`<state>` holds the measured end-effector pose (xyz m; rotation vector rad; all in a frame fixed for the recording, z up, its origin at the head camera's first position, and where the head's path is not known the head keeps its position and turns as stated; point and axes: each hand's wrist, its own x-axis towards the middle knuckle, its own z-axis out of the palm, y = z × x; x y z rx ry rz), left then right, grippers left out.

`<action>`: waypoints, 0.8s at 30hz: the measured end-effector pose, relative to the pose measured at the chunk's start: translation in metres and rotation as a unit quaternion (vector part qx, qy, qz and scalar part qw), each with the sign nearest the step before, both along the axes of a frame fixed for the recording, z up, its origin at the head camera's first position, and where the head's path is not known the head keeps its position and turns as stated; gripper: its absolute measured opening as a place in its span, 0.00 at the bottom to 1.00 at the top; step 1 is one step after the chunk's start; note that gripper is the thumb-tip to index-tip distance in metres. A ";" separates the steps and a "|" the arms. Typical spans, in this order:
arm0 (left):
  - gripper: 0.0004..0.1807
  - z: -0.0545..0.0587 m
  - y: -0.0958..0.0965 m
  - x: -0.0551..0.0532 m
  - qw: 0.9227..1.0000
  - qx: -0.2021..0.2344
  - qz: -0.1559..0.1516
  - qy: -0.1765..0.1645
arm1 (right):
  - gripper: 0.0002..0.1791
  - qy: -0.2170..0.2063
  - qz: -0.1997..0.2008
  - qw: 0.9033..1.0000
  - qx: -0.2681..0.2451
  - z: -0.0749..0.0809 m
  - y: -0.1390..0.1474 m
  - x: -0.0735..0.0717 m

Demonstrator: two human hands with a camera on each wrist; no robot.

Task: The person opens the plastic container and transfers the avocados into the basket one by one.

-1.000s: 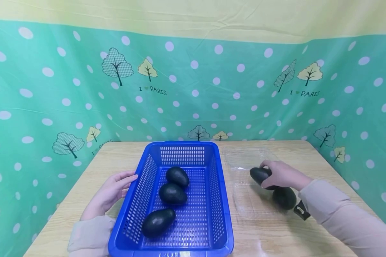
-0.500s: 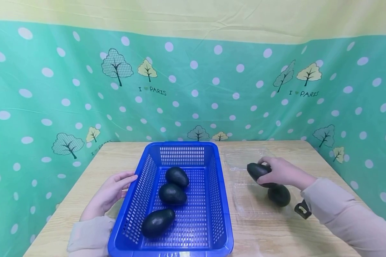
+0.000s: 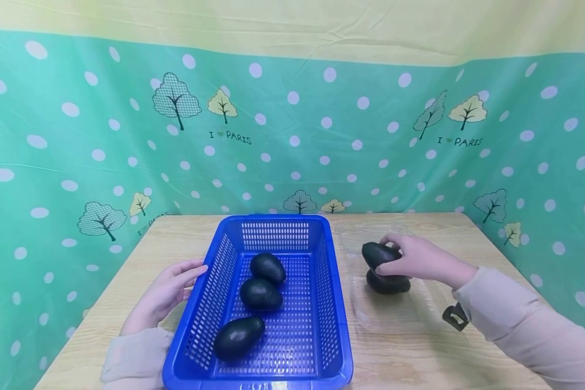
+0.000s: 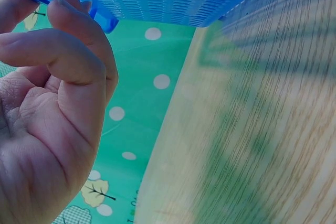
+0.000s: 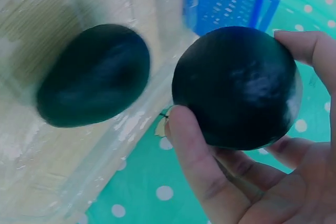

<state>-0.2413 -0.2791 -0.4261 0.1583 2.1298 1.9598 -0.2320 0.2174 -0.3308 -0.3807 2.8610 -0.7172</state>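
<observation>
My right hand (image 3: 414,260) grips a dark avocado (image 5: 236,87) between thumb and fingers. It is held over a shallow clear plastic tray (image 3: 370,319). A second avocado (image 5: 94,77) lies in the tray, just below the held one; in the head view the two overlap. My left hand (image 3: 168,290) rests its fingertips on the left rim of the blue plastic basket (image 3: 343,336). In the left wrist view its fingers (image 4: 79,56) are bent loosely beside the rim. Inside the basket lie three avocados: one at the back (image 3: 268,268), one in the middle (image 3: 260,294), one in front (image 3: 239,338).
The basket and tray stand side by side on a wooden table (image 3: 136,265). A green curtain (image 3: 292,135) with white dots and trees hangs behind and at both sides. A small black piece (image 3: 455,317) shows under the right sleeve.
My right hand has lifted slightly and moved left with its avocado. The loose avocado in the tray has shifted left and turned. Left hand and basket stay put.
</observation>
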 end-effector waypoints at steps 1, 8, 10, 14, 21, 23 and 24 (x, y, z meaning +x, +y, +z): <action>0.16 0.000 0.000 0.000 1.000 -0.001 0.001 0.001 | 0.36 -0.001 0.000 1.000 -0.001 0.002 -0.002 0.000; 0.23 -0.001 0.000 -0.001 1.000 -0.008 0.001 0.002 | 0.33 -0.003 0.012 1.000 -0.015 0.013 -0.016 0.003; 0.24 -0.001 -0.001 -0.001 1.000 -0.009 0.000 0.001 | 0.32 -0.002 0.019 1.000 -0.019 0.015 -0.019 0.003; 0.24 -0.002 -0.001 -0.003 1.000 -0.011 0.000 0.001 | 0.30 -0.001 0.032 0.999 -0.024 0.020 -0.026 0.003; 0.26 -0.003 -0.002 -0.004 1.000 -0.015 0.000 0.004 | 0.32 0.007 0.044 0.999 -0.007 0.029 -0.042 0.007; 0.27 -0.004 -0.002 -0.004 1.000 -0.015 -0.001 0.005 | 0.32 0.019 0.049 0.999 0.013 0.031 -0.046 0.006; 0.28 -0.004 -0.002 -0.004 1.000 -0.016 0.000 0.004 | 0.32 0.024 0.051 0.998 0.022 0.032 -0.047 0.005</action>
